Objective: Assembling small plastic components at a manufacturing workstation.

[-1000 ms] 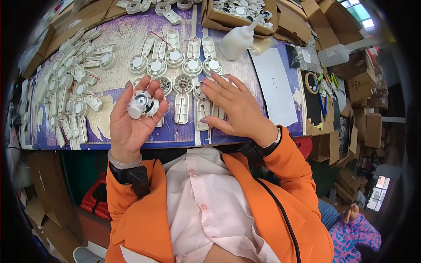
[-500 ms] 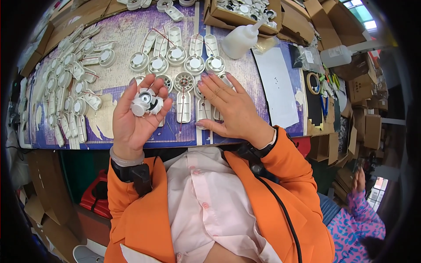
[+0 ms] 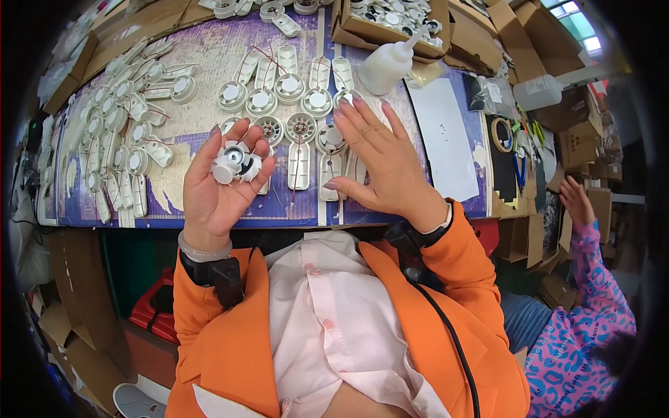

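Loosely cupping white parts [image 3: 235,164] in the left hand [image 3: 211,198].
Holding the right hand [image 3: 394,171] apart, spread over handled white discs [image 3: 332,139].

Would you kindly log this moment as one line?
left hand: palm up, holding small white parts | right hand: open, over white housings | nearby: white squeeze bottle

Near the front edge of the surface [image 3: 202,56], the left hand [image 3: 217,198], palm up with its grip curled, holds small white parts [image 3: 235,166]. The right hand [image 3: 387,164] spreads palm down over wired white units [image 3: 301,132]. More units [image 3: 115,132] crowd toward the left edge, a squeeze bottle [image 3: 385,70] and open carton [image 3: 353,29] stand toward the far edge.
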The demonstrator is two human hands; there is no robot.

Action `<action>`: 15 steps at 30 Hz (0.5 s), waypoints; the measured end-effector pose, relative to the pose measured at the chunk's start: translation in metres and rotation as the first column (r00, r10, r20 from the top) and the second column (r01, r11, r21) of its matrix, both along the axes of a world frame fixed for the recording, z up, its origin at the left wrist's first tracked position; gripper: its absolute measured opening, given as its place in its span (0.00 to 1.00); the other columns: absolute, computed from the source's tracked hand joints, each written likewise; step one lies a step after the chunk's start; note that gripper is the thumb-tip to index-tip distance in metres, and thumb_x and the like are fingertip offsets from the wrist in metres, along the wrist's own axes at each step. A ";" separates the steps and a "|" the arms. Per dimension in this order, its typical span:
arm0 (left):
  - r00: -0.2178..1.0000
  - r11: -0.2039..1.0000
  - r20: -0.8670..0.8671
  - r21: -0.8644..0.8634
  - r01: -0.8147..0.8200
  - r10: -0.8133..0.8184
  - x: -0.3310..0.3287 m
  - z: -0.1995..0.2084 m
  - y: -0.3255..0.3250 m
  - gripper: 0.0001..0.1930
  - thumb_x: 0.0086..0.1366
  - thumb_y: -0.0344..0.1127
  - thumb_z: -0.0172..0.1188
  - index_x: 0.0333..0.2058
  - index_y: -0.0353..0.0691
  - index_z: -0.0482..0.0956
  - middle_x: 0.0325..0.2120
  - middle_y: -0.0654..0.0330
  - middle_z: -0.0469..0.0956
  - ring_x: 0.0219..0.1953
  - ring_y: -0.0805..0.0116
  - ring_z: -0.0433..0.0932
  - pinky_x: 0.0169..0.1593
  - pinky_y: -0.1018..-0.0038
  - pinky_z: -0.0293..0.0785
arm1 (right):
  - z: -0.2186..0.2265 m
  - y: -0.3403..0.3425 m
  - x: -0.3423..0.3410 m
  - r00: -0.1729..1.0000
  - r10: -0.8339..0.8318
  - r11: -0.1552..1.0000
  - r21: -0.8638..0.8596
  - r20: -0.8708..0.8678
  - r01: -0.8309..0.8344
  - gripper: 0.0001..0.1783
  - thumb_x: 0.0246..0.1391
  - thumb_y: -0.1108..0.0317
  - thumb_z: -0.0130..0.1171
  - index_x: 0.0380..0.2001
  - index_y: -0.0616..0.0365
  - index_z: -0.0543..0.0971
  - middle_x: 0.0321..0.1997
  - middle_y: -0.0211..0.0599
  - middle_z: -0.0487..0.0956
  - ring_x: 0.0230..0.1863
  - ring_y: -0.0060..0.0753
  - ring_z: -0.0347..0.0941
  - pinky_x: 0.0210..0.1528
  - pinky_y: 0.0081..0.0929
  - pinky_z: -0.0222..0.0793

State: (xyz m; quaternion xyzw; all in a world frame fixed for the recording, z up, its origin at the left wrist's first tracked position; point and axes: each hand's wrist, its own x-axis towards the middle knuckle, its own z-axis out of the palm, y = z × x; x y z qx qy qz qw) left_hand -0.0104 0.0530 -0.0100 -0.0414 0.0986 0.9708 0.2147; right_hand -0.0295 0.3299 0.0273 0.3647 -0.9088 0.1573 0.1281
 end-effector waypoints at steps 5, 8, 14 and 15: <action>1.000 1.000 0.016 0.012 -0.003 0.003 -0.001 -0.006 0.000 0.20 0.74 0.44 0.47 0.55 0.36 0.71 0.51 0.53 0.76 0.52 0.58 0.75 0.57 0.56 0.75 | -0.006 -0.014 0.002 1.000 -0.007 0.997 0.074 -0.009 0.008 0.46 0.51 0.42 0.63 0.65 0.61 0.65 0.68 0.49 0.66 0.72 0.47 0.58 0.73 0.51 0.44; 1.000 1.000 0.021 -0.002 0.009 -0.009 -0.004 -0.002 0.004 0.19 0.74 0.44 0.48 0.54 0.36 0.71 0.50 0.53 0.76 0.52 0.58 0.76 0.57 0.56 0.75 | -0.019 -0.012 -0.001 0.993 -0.001 0.999 0.048 0.119 -0.005 0.46 0.51 0.42 0.63 0.65 0.61 0.65 0.68 0.48 0.67 0.71 0.48 0.58 0.73 0.51 0.44; 0.999 0.999 0.024 0.013 0.030 -0.030 -0.006 -0.002 0.009 0.19 0.74 0.44 0.48 0.54 0.36 0.71 0.50 0.52 0.76 0.52 0.58 0.76 0.57 0.57 0.75 | -0.021 0.005 -0.018 0.990 0.106 0.988 0.107 0.093 -0.116 0.46 0.51 0.42 0.63 0.65 0.60 0.65 0.68 0.46 0.67 0.72 0.49 0.56 0.73 0.52 0.42; 0.999 0.999 0.024 0.008 0.033 -0.033 -0.005 -0.001 0.009 0.19 0.74 0.44 0.47 0.54 0.36 0.71 0.50 0.52 0.76 0.52 0.58 0.76 0.57 0.57 0.75 | -0.018 0.009 -0.025 0.985 0.147 0.978 0.136 0.086 -0.157 0.45 0.51 0.42 0.62 0.65 0.60 0.65 0.68 0.45 0.66 0.72 0.49 0.56 0.73 0.52 0.42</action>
